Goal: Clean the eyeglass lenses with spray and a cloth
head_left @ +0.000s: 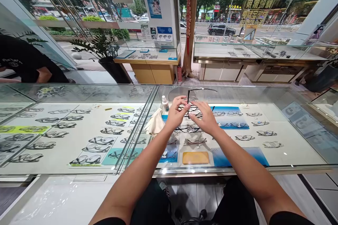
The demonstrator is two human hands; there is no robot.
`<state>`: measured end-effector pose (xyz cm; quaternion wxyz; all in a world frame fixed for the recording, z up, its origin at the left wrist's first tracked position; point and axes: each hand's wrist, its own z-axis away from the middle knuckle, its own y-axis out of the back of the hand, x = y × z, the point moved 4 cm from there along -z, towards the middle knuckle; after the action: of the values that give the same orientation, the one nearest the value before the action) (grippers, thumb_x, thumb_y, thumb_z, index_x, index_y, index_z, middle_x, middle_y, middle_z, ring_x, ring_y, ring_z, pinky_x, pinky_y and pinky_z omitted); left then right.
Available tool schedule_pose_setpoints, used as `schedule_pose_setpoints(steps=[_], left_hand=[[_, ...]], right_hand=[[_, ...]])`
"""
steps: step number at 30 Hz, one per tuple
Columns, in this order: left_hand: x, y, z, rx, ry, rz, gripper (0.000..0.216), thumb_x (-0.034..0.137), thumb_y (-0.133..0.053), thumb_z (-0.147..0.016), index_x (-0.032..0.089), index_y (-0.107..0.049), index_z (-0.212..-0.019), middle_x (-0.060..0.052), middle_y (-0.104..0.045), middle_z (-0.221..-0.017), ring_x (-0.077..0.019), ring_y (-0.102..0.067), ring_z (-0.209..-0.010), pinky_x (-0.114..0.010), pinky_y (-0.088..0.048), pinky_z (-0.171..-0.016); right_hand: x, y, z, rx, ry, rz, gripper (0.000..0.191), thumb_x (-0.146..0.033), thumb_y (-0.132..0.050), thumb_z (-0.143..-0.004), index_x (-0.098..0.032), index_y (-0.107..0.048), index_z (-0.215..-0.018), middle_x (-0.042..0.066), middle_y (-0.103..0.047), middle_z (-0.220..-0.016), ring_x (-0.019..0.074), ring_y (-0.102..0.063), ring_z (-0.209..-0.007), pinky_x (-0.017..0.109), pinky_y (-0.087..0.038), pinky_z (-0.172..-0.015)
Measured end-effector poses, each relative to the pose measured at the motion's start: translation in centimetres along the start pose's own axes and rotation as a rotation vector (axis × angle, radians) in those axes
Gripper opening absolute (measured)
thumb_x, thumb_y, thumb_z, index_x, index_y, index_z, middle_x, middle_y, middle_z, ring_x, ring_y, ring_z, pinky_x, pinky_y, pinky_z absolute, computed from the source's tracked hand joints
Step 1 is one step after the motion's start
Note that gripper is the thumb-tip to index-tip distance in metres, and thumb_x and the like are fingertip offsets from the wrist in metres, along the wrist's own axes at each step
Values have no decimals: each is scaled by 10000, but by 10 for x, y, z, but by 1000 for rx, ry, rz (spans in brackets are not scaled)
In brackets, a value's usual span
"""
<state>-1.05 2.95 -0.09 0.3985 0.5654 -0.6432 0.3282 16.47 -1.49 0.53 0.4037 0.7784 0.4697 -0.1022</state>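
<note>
Both my hands are raised over the glass counter (264, 95). My left hand (176, 113) and my right hand (204, 116) together hold a thin black pair of glasses (190, 102); one temple arm sticks up and bends right above my fingers. A crumpled white cloth (155, 122) lies on the glass just left of my left hand. Behind the cloth stands a small white spray bottle (165, 103).
Under the glass, several rows of glasses (79, 130) lie on display trays, with a tan pad (195, 157) near the front edge. A person in a black shirt (23, 61) stands at far left. More display counters (264, 54) and a potted plant (105, 47) stand behind.
</note>
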Motion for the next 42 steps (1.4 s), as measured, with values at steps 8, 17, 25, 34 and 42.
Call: schedule_pose_setpoints(steps=[8, 17, 25, 34, 42], left_hand=[[-3, -11, 3, -95, 50, 74, 470, 649, -861, -891, 200, -721, -867, -170, -620, -1499, -362, -665, -1382, -526, -623, -1066], [37, 0, 10, 116, -293, -462, 185, 397, -672, -1045, 246, -741, -1126, -136, -697, -1407, -316, -646, -1389, -554, -497, -1232], [13, 43, -2, 626, -118, -597, 598, 207, -709, -900, 242, -497, -1459, -174, -545, -1562, -349, -460, -1537, -550, -313, -1336], [-46, 62, -11, 555, 314, -484, 641, 244, -792, -817, 283, -472, -1371, -171, -668, -1390, -446, -507, -1466, -665, -287, -1264], [-68, 63, -12, 429, 452, -535, 429, 184, -720, -829, 292, -462, -1154, -99, -738, -1182, -373, -658, -1247, -565, -369, -1183]], right_hand=[[2, -3, 1, 13, 14, -110, 276, -405, -691, -1058, -257, -745, -1284, 131, -805, -1260, 336, -706, -1241, 570, -571, -1110], [5, 8, -2, 74, -13, -87, 264, -340, -616, -1073, -266, -755, -1285, 117, -793, -1281, 317, -697, -1251, 530, -558, -1131], [12, 20, -5, 136, -86, -75, 304, -435, -514, -1127, -266, -762, -1179, 111, -768, -1223, 318, -671, -1227, 509, -528, -1115], [14, 25, -9, 159, -118, -82, 464, -589, -436, -1159, -268, -761, -1077, 107, -781, -1140, 316, -670, -1141, 502, -518, -1059], [13, 26, -9, 161, -123, -95, 461, -586, -436, -1160, -265, -756, -1079, 105, -775, -1135, 314, -663, -1121, 493, -509, -1046]])
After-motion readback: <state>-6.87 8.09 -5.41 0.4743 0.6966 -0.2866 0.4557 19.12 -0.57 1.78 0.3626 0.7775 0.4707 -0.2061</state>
